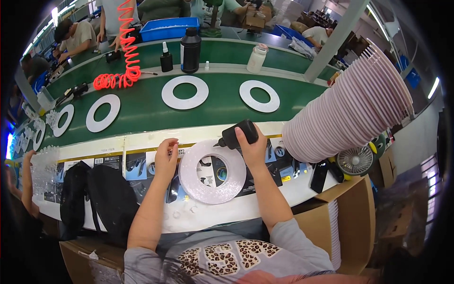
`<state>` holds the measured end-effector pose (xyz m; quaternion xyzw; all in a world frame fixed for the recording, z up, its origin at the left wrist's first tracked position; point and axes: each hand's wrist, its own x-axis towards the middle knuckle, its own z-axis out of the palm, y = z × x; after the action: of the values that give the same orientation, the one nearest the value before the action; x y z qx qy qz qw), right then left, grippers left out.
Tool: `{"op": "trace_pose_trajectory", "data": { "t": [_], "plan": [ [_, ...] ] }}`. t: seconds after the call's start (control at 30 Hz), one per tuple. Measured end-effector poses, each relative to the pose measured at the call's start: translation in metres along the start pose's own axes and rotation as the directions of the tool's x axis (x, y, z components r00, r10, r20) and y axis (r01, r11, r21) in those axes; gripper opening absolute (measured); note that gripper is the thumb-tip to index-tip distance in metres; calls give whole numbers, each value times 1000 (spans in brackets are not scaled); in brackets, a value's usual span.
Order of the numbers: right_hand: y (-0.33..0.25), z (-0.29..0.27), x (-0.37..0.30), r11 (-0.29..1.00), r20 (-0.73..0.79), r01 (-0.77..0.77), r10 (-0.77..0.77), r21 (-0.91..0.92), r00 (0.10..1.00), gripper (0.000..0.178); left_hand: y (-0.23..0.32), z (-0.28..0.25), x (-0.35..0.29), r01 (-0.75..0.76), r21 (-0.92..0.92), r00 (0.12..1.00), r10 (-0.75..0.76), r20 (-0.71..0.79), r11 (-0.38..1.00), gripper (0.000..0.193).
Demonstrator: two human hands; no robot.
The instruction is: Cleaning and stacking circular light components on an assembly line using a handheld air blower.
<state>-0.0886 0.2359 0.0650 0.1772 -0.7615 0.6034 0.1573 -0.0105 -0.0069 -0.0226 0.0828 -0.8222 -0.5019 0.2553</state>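
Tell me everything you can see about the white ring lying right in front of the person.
The white ring is a flat, wide disc with a large round hole, seemingly frosted plastic. It lies flat on the workbench over printed sheets, which show through the hole. The left hand rests by its left edge; whether it touches is unclear. The right hand holds a small black bottle, its nozzle pointing at the ring's upper rim.

The right hand (253, 144) covers most of the black bottle (238, 133), so its fingers' hold cannot be judged. Left of the white ring (213, 171), whatever the left hand (165, 158) pinches is too small to tell.
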Motion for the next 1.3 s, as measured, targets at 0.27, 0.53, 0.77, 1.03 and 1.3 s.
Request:
{"op": "trace_pose_trajectory", "data": {
  "t": [0.27, 0.53, 0.77, 1.03, 1.3],
  "plan": [
    [-2, 3, -7, 998, 5, 53, -53, -23, 999, 27, -4, -3, -1, 36, -97, 999, -36, 3, 995, 15],
    [-3, 3, -4, 997, 24, 68, -68, -42, 997, 26, -4, -2, 2, -24, -66, 999, 22, -35, 998, 15],
    [-2, 3, -3, 996, 44, 65, -62, -64, 997, 27, -3, -3, 2, 20, -53, 1000, -20, 2, 998, 15],
    [1, 3, -4, 997, 55, 50, -46, -62, 997, 28, -3, -4, 1, 40, -53, 999, -40, 13, 998, 15],
    [0, 2, -3, 999, -6, 35, -36, -31, 999, 29, -5, -4, 1, 11, -48, 1000, -11, 7, 999, 15]
  ]
}}
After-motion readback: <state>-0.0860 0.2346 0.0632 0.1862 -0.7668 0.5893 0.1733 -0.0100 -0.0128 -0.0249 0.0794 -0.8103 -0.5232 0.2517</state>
